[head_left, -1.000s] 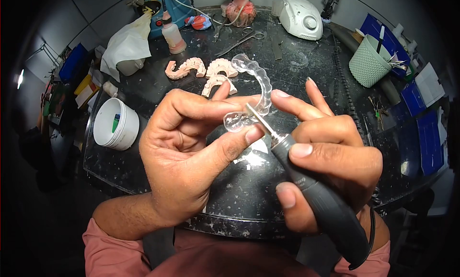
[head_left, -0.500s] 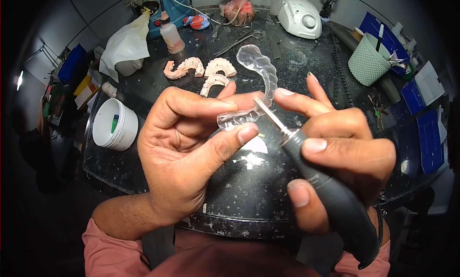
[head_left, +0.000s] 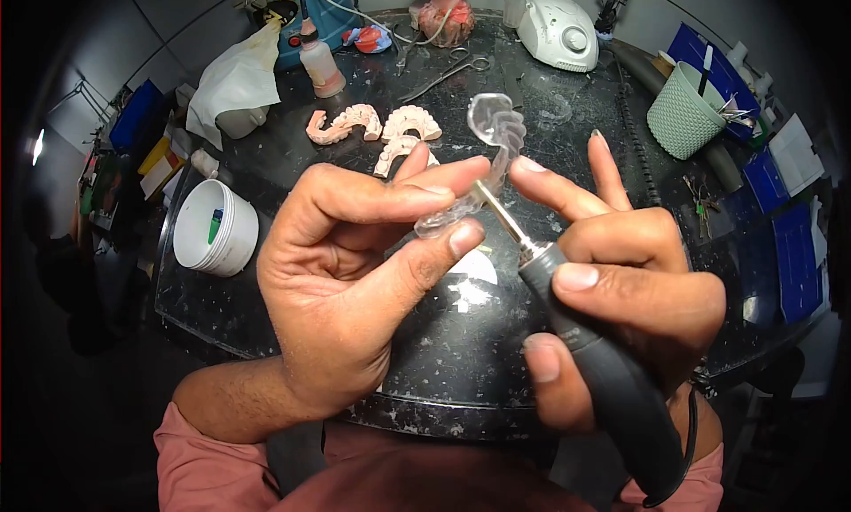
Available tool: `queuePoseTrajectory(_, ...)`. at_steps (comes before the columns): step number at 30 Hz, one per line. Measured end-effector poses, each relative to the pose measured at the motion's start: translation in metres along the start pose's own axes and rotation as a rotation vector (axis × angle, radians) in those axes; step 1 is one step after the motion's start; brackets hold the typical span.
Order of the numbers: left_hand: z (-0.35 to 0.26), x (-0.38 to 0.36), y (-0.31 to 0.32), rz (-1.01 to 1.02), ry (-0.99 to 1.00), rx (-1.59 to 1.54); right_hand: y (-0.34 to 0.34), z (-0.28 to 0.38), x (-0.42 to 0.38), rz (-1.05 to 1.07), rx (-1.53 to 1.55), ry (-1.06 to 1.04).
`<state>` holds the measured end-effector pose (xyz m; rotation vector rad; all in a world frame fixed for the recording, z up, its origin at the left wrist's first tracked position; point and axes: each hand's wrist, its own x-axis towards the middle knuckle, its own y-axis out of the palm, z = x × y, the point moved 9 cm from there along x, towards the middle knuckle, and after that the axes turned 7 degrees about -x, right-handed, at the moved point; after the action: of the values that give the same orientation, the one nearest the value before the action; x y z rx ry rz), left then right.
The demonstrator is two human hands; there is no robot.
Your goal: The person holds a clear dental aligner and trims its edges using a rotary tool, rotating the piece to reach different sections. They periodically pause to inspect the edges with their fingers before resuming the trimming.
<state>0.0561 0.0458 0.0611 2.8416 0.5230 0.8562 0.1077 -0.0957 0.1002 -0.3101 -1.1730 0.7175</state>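
Between the thumb and fingers of my left hand (head_left: 346,281) is a clear, tooth-shaped plastic aligner (head_left: 498,122), its near end pinched and its far end standing up. My right hand (head_left: 629,281) is wrapped round a black rotary handpiece (head_left: 598,361). The handpiece's metal bit (head_left: 501,212) points up and left, its tip at the aligner's inner edge; whether they touch I cannot tell. One fingertip of my right hand is against or very near the aligner's right side. Pink dental models (head_left: 410,124) lie behind my left hand.
A white tub (head_left: 215,228) stands at the left, a bottle (head_left: 321,67) and scissors (head_left: 448,75) at the back. A white control unit (head_left: 557,31) is at the back right, near a green basket (head_left: 684,113). The dark table's edge (head_left: 443,419) runs close to my body.
The aligner has turned in my left hand, so its far end now looks narrower and sits further right. The handpiece and my right hand have shifted slightly left.
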Motion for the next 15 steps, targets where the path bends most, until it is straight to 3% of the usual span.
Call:
queuePoseTrajectory(3,0.0002,0.0,-0.0005,-0.011,0.034,0.024,0.0048,0.0043,-0.0045,-0.037,0.039,-0.08)
queuePoseTrajectory(7,-0.0008,-0.0012,0.0011,-0.011,-0.047,0.043,0.0038,0.0003,-0.0016,-0.016,0.037,0.033)
queuePoseTrajectory(15,0.0036,-0.0007,0.0022,-0.009,-0.008,0.033,0.005,0.0012,-0.0009,-0.014,0.031,0.003)
